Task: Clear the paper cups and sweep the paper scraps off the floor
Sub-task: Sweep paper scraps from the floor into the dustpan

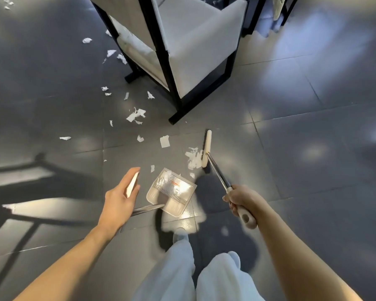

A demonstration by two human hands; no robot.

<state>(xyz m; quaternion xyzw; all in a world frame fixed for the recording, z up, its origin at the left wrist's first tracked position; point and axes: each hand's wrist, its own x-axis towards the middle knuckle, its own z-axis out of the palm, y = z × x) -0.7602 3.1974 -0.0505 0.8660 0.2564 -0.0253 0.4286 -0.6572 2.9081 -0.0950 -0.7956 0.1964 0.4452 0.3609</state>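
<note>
- The right hand is curled round the cream grip of the broom, whose head rests on the dark tiled floor.
- A heap of paper scraps lies against the bristles, just beside the dustpan.
- The left hand holds the dustpan's cream handle; the pan sits on the floor between the hands with a few scraps in it.
- More scraps lie scattered toward the chair.
</note>
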